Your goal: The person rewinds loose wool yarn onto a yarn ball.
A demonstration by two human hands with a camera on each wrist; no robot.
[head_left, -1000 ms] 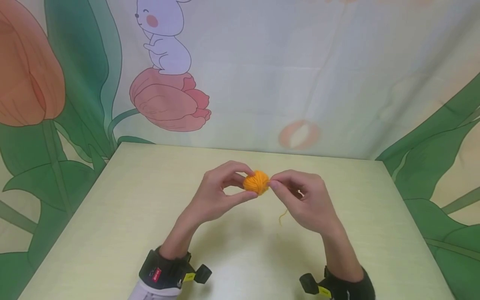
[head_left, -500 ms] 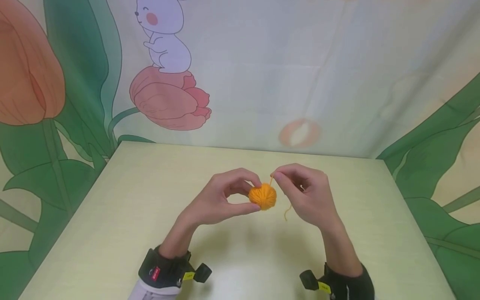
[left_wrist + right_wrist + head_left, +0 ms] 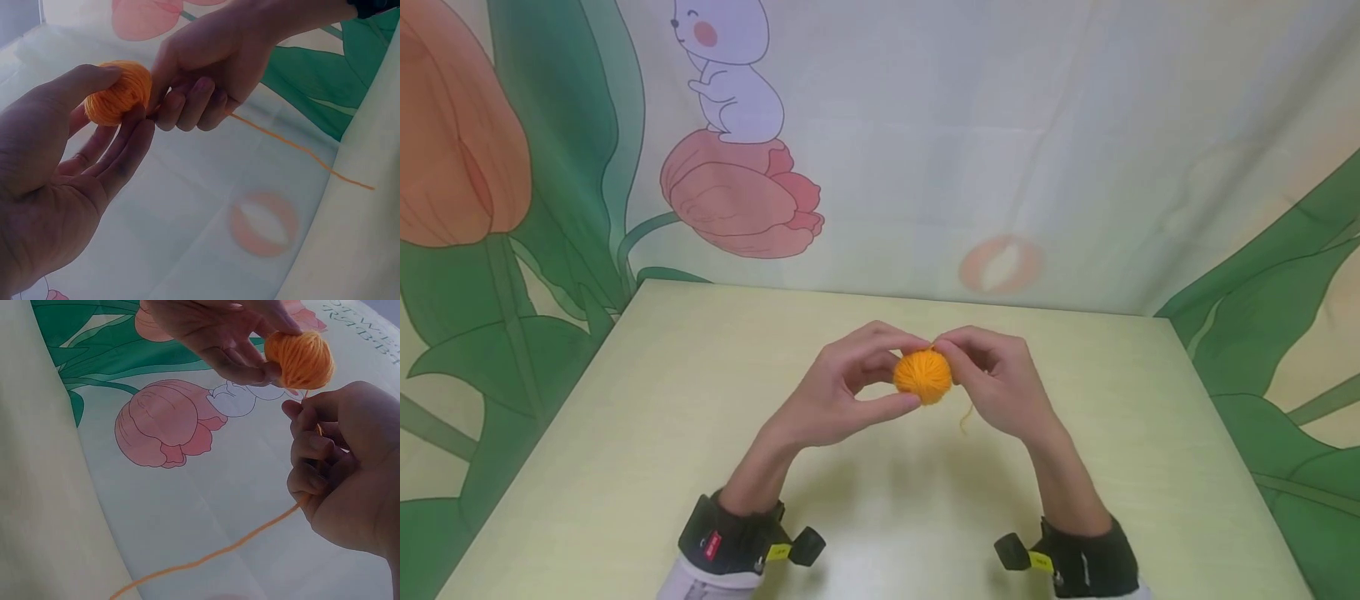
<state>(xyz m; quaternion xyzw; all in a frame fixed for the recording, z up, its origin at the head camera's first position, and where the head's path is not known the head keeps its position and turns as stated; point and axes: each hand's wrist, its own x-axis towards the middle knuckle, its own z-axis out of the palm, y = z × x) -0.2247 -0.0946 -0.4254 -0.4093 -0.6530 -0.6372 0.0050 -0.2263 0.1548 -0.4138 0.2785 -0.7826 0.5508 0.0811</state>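
A small ball of orange yarn (image 3: 922, 377) is held up over the table, its strands wound round it. My left hand (image 3: 838, 387) grips the ball between thumb and fingers from its left side. On the other side, my right hand (image 3: 1000, 379) pinches the yarn strand close against the ball. From the curled fingers of that hand, the loose yarn tail (image 3: 206, 557) trails away in the right wrist view; the yarn tail (image 3: 300, 145) also shows in the left wrist view. Part of the strand is hidden inside the right hand.
Below the hands lies a pale yellow table (image 3: 662, 375). A printed cloth (image 3: 887, 167) with tulips, leaves and a white rabbit hangs behind it. Both wrists wear black straps, the left strap (image 3: 722, 537) and the right strap (image 3: 1090, 558), each with a small camera.
My right hand first drew the strand up and away from the ball, then came back in against it. The yarn ball dipped and rose slightly in my left hand.
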